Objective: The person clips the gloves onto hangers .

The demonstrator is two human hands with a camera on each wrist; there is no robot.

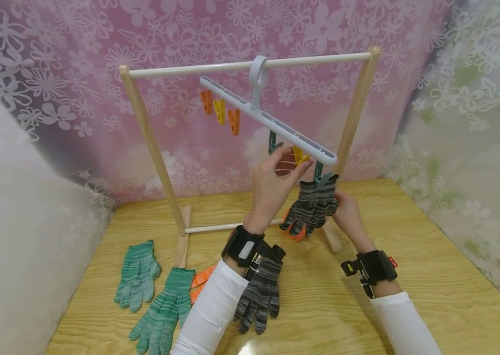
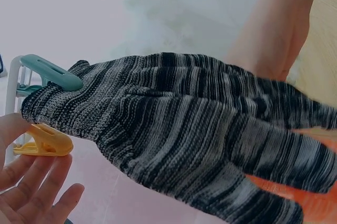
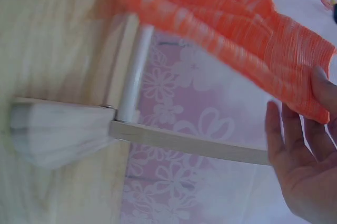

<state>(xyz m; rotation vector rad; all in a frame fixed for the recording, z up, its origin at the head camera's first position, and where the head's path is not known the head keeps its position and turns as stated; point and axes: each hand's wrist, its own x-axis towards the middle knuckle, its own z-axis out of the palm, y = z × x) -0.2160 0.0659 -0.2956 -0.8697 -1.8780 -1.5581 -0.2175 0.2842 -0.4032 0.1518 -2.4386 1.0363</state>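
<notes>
My left hand (image 1: 272, 185) is raised to the pale hanger (image 1: 272, 121) and pinches a yellow clothespin (image 1: 299, 155) near its right end. A green clothespin (image 2: 52, 72) beside it grips the cuff of a black-and-grey striped glove (image 1: 314, 199), which hangs fingers down. Behind that glove, my right hand (image 1: 348, 214) holds an orange glove (image 3: 253, 34) by its cuff, thumb on one side and fingers on the other. Most of the orange glove is hidden in the head view; the right wrist view shows it stretching away from the hand.
A wooden rack (image 1: 148, 133) with a white top rod (image 1: 196, 69) carries the hanger. Orange and yellow clothespins (image 1: 219, 111) hang at its left end. On the table (image 1: 365, 315) lie green gloves (image 1: 139, 276), another striped glove (image 1: 260, 291) and an orange glove (image 1: 201, 281) partly covered.
</notes>
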